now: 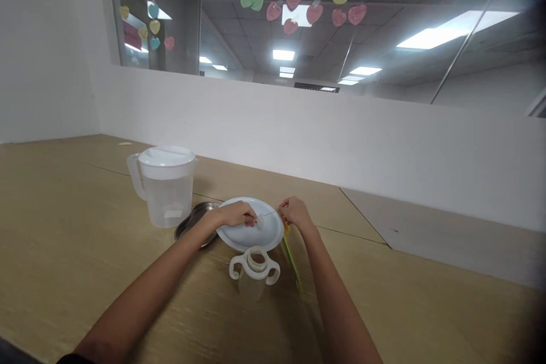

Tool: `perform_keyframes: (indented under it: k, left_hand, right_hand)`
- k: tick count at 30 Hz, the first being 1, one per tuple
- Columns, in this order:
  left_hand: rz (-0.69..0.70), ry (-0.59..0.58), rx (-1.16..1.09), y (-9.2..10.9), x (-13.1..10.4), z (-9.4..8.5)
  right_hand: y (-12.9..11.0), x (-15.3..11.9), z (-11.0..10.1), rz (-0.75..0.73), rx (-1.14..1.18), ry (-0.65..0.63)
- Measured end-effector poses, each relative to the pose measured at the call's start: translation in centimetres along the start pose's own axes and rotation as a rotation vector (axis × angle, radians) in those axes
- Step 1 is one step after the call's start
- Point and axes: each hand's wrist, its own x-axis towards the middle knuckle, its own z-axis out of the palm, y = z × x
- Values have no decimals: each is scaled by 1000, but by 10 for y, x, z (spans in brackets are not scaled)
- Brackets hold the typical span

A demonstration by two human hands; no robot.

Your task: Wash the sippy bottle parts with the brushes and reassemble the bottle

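Over a white plate [239, 239], my left hand [237, 214] is closed on a small clear piece [260, 222], too small to name. My right hand [295, 212] is at the plate's right rim, its fingers pinched on one end of a thin, stick-like thing [269, 213] that points toward the left hand. Just below the right hand lie something orange [286, 229] and a long green handle [292, 264]. A two-handled bottle [255, 274] with an open top stands in front of the plate.
A clear pitcher [169, 193] with a white lid stands to the left. Between it and the plate is a curved metal tray [197, 220], partly behind my left wrist. A white wall [298, 136] with a window above rises behind the wooden table [85, 227].
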Motion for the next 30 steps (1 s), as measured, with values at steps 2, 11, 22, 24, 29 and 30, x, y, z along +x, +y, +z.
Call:
perform_keyframes:
  k: [2, 11, 22, 24, 29, 30]
  left_hand:
    - [18, 33, -15, 6, -2, -7]
    - [184, 118, -235, 59, -22, -36]
    - [145, 93, -390, 106, -52, -52]
    - [129, 68, -366, 109, -53, -52]
    - [162, 17, -360, 110, -51, -49]
    - [165, 20, -353, 110, -51, -49]
  right_hand:
    - [-2, -2, -1, -6, -35, 2]
    - [-43, -40, -32, -127, -18, 18]
    - [-94, -139, -90, -508, 104, 39]
    - [-95, -150, -95, -506, -4, 57]
    - [-101, -163, -98, -516, -128, 56]
    - [-102, -164, -98, -513, -136, 59]
